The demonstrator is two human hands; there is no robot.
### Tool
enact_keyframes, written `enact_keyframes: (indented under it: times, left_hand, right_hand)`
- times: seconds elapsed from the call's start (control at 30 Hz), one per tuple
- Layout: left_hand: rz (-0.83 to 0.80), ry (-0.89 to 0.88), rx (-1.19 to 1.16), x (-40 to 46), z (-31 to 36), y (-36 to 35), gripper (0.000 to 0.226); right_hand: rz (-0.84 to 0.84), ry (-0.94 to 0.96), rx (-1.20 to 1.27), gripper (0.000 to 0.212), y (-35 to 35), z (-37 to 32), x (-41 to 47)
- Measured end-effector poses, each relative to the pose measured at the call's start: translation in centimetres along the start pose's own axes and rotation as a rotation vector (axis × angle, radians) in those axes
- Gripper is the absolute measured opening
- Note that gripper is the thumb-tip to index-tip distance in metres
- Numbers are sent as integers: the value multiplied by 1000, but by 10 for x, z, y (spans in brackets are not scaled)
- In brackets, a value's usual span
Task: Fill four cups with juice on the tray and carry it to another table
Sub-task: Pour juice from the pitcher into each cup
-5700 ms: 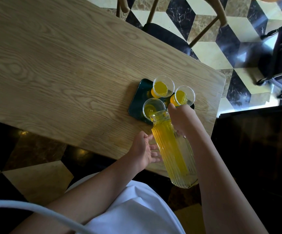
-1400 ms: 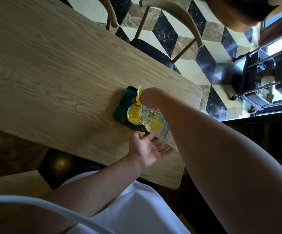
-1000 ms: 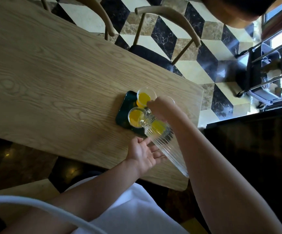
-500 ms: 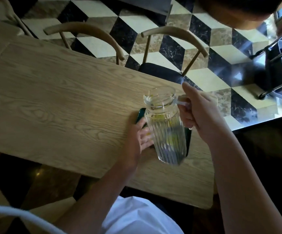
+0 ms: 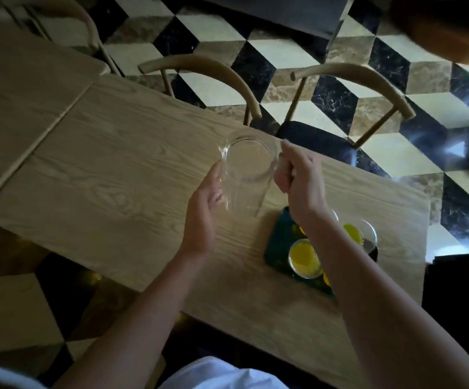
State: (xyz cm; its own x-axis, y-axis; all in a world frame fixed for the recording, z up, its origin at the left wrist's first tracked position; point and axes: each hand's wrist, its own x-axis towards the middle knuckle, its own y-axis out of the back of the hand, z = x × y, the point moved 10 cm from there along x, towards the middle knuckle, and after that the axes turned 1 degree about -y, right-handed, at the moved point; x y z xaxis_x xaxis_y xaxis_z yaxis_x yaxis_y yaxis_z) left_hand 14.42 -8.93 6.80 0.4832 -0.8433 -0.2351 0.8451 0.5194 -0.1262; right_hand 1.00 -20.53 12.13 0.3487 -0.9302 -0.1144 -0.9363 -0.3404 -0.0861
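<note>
An empty ribbed glass pitcher [image 5: 246, 175] stands upright over the wooden table [image 5: 115, 192], left of the tray. My right hand [image 5: 297, 181] is shut on its handle. My left hand [image 5: 203, 214] rests flat against its left side with the fingers extended. The dark green tray [image 5: 276, 245] lies near the table's right end. Clear cups of orange juice stand on it: one [image 5: 304, 258] at the front and one [image 5: 361, 237] at the right are plain to see. My right forearm hides parts of the others.
Two wooden chairs [image 5: 208, 77] [image 5: 354, 88] stand at the table's far side on a black, cream and brown tiled floor. A second table [image 5: 22, 108] adjoins on the left. A dark cabinet [image 5: 463, 304] lies to the right.
The pitcher stopped pouring into the front cup, tipped back upright, emptied of juice, and moved left off the tray. My left hand shifted onto its side. The view swung left.
</note>
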Motion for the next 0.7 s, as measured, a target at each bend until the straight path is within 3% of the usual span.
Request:
enact_keyframes:
  times: [0.1, 0.23, 0.37, 0.7]
  left_hand:
    - [68, 15, -64, 21, -15, 17, 38]
    - [39, 56, -73, 51, -38, 21, 42]
    - [-31, 70, -16, 78, -60, 18, 44]
    - [28, 73, 91, 97, -82, 23, 50]
  right_hand:
    - [-8, 7, -40, 55, -14, 26, 19]
    - [64, -34, -6, 54, -13, 63, 36]
    - [125, -65, 7, 53, -6, 88, 49]
    - [147, -79, -27, 53, 1, 118, 58]
